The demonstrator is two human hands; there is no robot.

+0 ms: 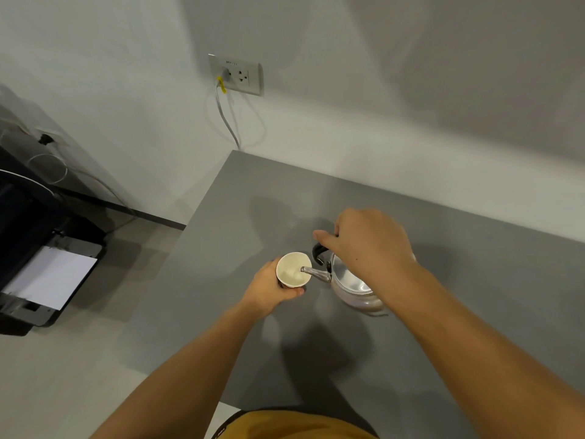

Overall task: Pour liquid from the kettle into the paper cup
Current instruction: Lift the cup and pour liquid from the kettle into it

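A shiny metal kettle with a black handle is held above the grey table, tilted to the left. My right hand grips its handle from above. The spout reaches over the rim of a white paper cup. My left hand wraps around the cup's side from the near left and holds it up. The cup's inside looks pale; I cannot make out a stream of liquid.
A black printer with white paper in its tray stands on the floor at the left. On the white wall behind the table sits a power socket with a cable hanging from it. The table's left edge runs close to the cup.
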